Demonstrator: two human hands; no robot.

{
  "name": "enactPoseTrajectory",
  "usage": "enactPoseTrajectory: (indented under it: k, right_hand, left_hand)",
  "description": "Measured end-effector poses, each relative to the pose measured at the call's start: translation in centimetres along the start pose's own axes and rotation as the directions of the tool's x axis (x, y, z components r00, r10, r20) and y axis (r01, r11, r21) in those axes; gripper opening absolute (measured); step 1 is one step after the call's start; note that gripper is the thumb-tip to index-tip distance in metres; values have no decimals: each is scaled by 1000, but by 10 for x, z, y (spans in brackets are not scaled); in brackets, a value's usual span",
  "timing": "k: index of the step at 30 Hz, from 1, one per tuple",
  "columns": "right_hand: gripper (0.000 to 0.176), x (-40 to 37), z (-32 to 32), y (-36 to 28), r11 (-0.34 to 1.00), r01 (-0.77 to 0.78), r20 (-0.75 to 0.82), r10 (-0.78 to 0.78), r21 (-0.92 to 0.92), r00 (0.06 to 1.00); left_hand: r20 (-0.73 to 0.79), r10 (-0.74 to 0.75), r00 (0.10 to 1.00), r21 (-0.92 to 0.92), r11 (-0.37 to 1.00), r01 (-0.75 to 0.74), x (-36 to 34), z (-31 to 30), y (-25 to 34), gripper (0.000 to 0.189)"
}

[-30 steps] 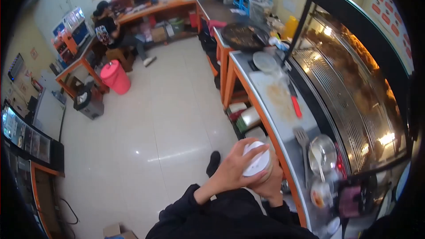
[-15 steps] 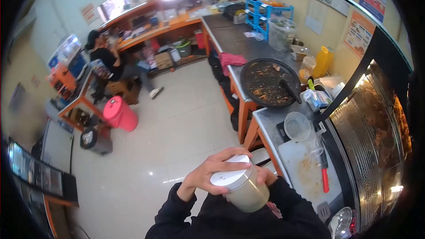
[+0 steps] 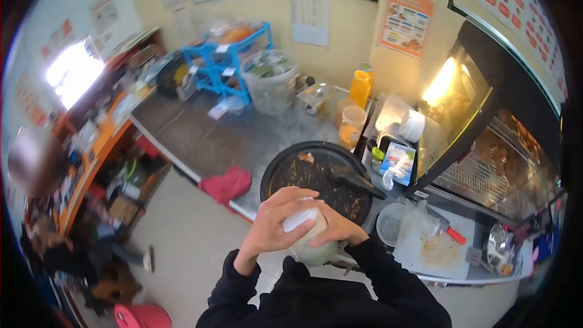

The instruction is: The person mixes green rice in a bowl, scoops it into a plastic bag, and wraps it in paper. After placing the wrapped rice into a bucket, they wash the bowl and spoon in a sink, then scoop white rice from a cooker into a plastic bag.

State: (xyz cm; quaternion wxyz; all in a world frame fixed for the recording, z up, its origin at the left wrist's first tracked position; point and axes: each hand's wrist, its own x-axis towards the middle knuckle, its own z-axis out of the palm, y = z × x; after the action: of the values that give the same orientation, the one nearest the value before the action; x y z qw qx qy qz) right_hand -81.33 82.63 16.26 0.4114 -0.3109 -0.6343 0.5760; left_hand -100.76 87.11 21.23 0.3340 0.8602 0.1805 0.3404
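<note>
A round container (image 3: 316, 252) with pale contents and a white lid (image 3: 299, 221) is held in front of the black-sleeved body. My left hand (image 3: 276, 222) wraps over the lid and its left side. On the right side, my right hand (image 3: 335, 228) grips the container near the lid, fingers bent. Just beyond both hands lies a wide black stone mortar (image 3: 291, 173) with food bits and a dark pestle (image 3: 358, 183) on the metal counter (image 3: 243, 140).
A white cutting board (image 3: 419, 255) and red-handled knife (image 3: 454, 234) lie right, beside a clear tub (image 3: 390, 223). A glass food warmer (image 3: 486, 158) stands behind. A pink cloth (image 3: 226, 184) hangs at the counter edge. A person (image 3: 79, 258) sits far left.
The view has swung right and come nearer the counter, so the mortar is now just beyond the hands. The right hand has shifted up toward the lid; both hands still hold the container.
</note>
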Motion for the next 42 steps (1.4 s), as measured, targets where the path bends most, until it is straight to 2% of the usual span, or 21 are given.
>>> enactPoseTrajectory:
  k: [2, 3, 6, 9, 10, 13, 16, 20, 22, 25, 26, 27, 28, 29, 30, 31, 32, 35, 38, 40, 42]
  right_hand:
    - [74, 17, -4, -6, 896, -26, -83, 70, 444, 994]
    - [82, 24, -18, -3, 924, -129, -60, 160, 359, 985]
    - [91, 64, -34, -20, 942, 8, -431, -161, -336, 888]
    - [95, 98, -64, 6, 780, -176, -619, -314, -600, 720]
    - [94, 98, -71, 8, 526, -435, -663, -394, -731, 636]
    - [86, 67, -70, 7, 477, -505, -692, -556, -719, 461]
    - [76, 4, -24, 22, 604, -517, -775, -593, -607, 217]
    - [67, -134, 58, 101, 550, -769, -824, -565, -327, -53]
    - [62, -196, 118, 135, 665, -747, -811, -422, 28, -406]
    - [58, -277, 223, 164, 611, -684, -680, -304, 398, -667]
    - [59, -309, 270, 191, 520, -670, -651, -257, 530, -714]
    - [61, -346, 315, 230, 424, -636, -619, -200, 645, -760]
    - [63, -377, 360, 263, 327, -597, -588, -138, 733, -797]
    - [63, -405, 406, 291, 172, -543, -569, 187, 822, -801]
    - [65, -405, 420, 285, 285, -152, -281, 491, 946, -825]
    - [74, -411, 439, 289, 184, 261, 56, 709, 948, -703]
    - [74, -421, 448, 299, 141, 394, 134, 795, 908, -592]
    - [73, -453, 438, 321, 259, 433, -12, 868, 864, -496]
    - [72, -504, 412, 325, 390, 447, -165, 871, 805, -462]
    - [72, -541, 399, 325, 448, 451, -254, 867, 772, -428]
    - [73, -575, 388, 317, 484, 446, -322, 862, 753, -392]
  left_hand:
    - [101, 181, 978, -276, 950, -147, 36, -28, -36, 54]
    - [85, 261, 961, -288, 930, -227, 54, -34, -53, 64]
    - [184, 163, 969, -143, 980, -138, 96, -64, -75, 74]
    - [163, 163, 973, -54, 986, -157, 144, -64, -136, 81]
    - [99, 123, 987, 6, 992, -125, 157, -51, -160, 81]
    - [-179, -34, 983, 167, 984, 65, 191, -2, -215, 84]
    - [-283, -50, 958, 260, 957, 127, 211, 56, -295, 88]
    - [-334, -160, 929, 227, 943, 244, 217, 97, -342, 94]
    - [-383, -155, 911, 274, 922, 272, 217, 119, -368, 96]
    - [-356, -277, 893, 135, 930, 342, 226, 115, -353, 97]
    - [-439, -79, 895, 388, 882, 268, 227, 128, -389, 101]
    - [-421, -177, 890, 496, 776, 389, 233, 121, -367, 106]
    - [-409, -354, 841, 733, 421, 534, 242, 129, -383, 111]
    - [-442, -365, 820, 778, 300, 552, 245, 126, -373, 105]
    - [-486, -329, 810, 763, 293, 576, 248, 124, -351, 100]
    - [-539, -261, 801, 729, 332, 599, 251, 119, -324, 95]
    - [-599, -157, 785, 677, 423, 602, 253, 119, -289, 90]
    - [-726, 264, 635, 545, 784, 297, 233, 137, -141, 74]
    - [-754, 490, 438, 491, 863, -122, 170, 212, 21, 61]
    - [-731, 532, 428, 426, 845, -322, 118, 297, 93, 53]
    - [-552, 637, 538, 294, 752, -590, 78, 395, 111, 40]
